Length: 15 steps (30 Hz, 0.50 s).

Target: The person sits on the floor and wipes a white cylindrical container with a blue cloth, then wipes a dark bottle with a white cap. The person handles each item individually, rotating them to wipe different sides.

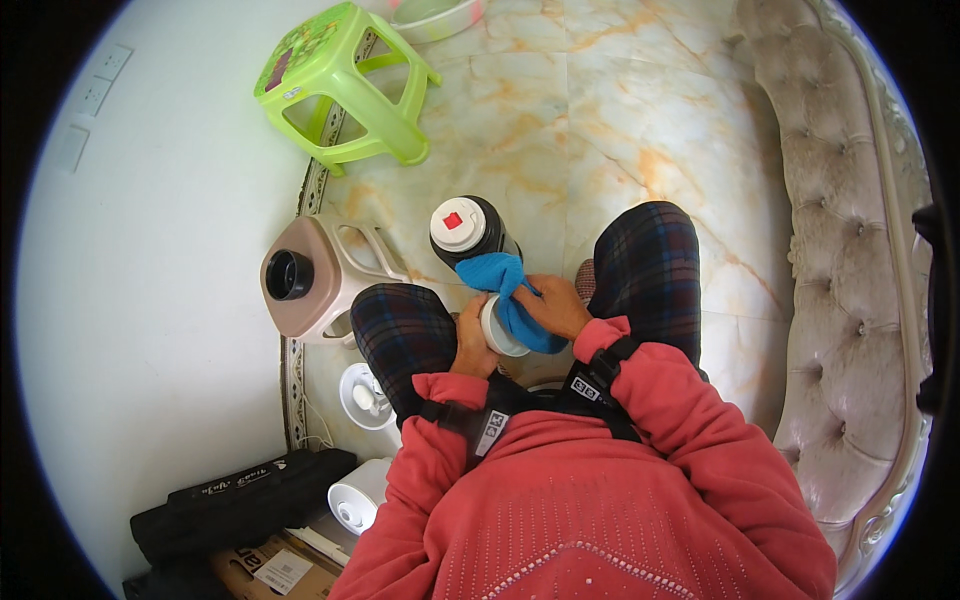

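My left hand (474, 337) holds a white cup or lid (501, 330) between my knees, its open side facing up. A blue cloth (491, 271) is gripped in my right hand (553, 304); part of it lies over the white rim and inside edge, and another part bunches up above my fingers. Just beyond the cloth stands a dark vacuum flask or jug (480, 217) with a white lid (457, 223) that has a red button. The cloth overlaps its near side in this view.
To the left, a beige plastic stool (311, 262) bears a black cup (289, 274). A green plastic stool (352, 90) stands by the wall, a basin (435, 19) beyond it. White appliance parts (367, 396), a black bag (240, 495) and a cardboard box (255, 574) lie lower left; a tufted sofa (832, 300) is right.
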Each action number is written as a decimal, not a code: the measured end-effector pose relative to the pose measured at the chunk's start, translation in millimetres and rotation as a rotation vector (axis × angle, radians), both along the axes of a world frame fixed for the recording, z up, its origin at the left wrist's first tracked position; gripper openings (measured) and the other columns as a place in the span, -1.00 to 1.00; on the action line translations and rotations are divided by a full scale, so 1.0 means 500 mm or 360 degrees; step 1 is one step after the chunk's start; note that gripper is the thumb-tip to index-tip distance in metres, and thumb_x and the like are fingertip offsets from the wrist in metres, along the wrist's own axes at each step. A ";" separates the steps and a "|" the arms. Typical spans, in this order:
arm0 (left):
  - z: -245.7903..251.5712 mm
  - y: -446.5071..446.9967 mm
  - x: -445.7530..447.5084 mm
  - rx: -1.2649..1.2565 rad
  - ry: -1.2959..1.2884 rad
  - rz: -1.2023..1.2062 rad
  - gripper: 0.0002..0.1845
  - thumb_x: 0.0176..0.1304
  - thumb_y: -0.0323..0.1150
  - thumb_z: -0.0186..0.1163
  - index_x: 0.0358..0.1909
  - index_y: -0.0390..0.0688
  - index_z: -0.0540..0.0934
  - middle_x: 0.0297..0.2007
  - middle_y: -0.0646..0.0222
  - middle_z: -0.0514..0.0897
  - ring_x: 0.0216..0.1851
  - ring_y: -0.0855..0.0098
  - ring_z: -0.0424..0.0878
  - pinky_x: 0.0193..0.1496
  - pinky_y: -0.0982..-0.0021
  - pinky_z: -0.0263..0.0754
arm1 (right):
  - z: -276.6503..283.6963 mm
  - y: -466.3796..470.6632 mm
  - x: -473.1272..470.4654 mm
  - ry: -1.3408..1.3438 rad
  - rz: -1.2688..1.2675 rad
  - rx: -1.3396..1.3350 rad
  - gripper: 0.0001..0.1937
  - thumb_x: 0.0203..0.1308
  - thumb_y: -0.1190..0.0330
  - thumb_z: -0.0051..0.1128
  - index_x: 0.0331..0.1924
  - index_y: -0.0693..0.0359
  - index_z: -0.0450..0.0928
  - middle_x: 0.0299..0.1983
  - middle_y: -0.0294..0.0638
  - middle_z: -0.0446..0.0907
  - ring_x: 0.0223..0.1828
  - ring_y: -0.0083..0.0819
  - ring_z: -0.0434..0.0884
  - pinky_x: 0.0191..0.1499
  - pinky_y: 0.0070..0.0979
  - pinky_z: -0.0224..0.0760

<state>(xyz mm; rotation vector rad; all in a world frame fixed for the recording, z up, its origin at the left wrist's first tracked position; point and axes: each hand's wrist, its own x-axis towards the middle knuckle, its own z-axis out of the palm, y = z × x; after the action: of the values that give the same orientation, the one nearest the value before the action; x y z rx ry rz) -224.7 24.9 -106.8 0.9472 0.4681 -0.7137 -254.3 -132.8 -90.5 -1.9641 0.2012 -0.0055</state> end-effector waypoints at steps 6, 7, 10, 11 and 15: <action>-0.024 0.012 0.002 0.0169 0.0075 0.0053 -0.66 0.30 -0.16 -0.12 -0.23 -0.20 0.55 -0.31 0.21 0.67 -0.30 0.26 0.64 -0.13 0.24 0.53 | 0.015 -0.003 -0.005 0.0045 0.0049 0.0116 -0.52 0.25 0.04 -0.05 -0.39 0.39 0.57 -0.45 0.24 0.50 -0.36 0.13 0.54 -0.28 -0.21 0.38; -0.025 0.012 0.002 0.0294 0.0136 0.0024 -0.66 0.29 -0.17 -0.12 -0.23 -0.20 0.55 -0.31 0.21 0.67 -0.30 0.25 0.64 -0.13 0.23 0.53 | 0.022 0.000 -0.003 0.0027 -0.0007 0.0234 -0.52 0.26 0.04 -0.05 -0.37 0.39 0.59 -0.44 0.21 0.53 -0.36 0.05 0.56 -0.26 -0.26 0.39; -0.025 0.004 -0.002 0.0295 0.0184 -0.0018 -0.61 0.32 -0.09 -0.10 -0.17 -0.20 0.55 -0.24 0.23 0.66 -0.24 0.25 0.63 -0.11 0.23 0.53 | 0.045 0.001 0.003 0.0072 -0.0104 0.0817 -0.53 0.30 0.06 -0.06 -0.30 0.38 0.63 -0.39 0.08 0.62 -0.33 -0.21 0.61 -0.17 -0.42 0.41; -0.024 0.001 -0.004 0.0242 0.0132 -0.0004 -0.61 0.34 -0.10 -0.11 -0.13 -0.21 0.52 -0.20 0.20 0.64 -0.21 0.24 0.63 -0.08 0.20 0.53 | 0.053 -0.004 0.000 0.0156 -0.0076 0.1150 -0.53 0.31 0.06 -0.06 -0.26 0.38 0.64 -0.35 0.01 0.64 -0.30 -0.31 0.61 -0.13 -0.47 0.41; -0.023 0.002 -0.021 0.0094 -0.0012 0.0012 -0.61 0.36 -0.12 -0.13 -0.06 -0.21 0.48 -0.12 0.16 0.61 -0.16 0.22 0.62 -0.02 0.16 0.54 | 0.077 -0.003 -0.013 0.0333 0.0273 0.1572 -0.57 0.33 0.12 -0.03 -0.13 0.38 0.64 -0.19 -0.20 0.65 -0.17 -0.56 0.55 -0.02 -0.57 0.39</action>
<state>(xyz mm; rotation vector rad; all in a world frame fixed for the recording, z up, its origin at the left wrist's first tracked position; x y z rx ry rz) -235.1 25.7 -118.0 1.0028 0.4880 -0.6922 -260.9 -134.3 -51.9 -0.9859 0.1306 0.3488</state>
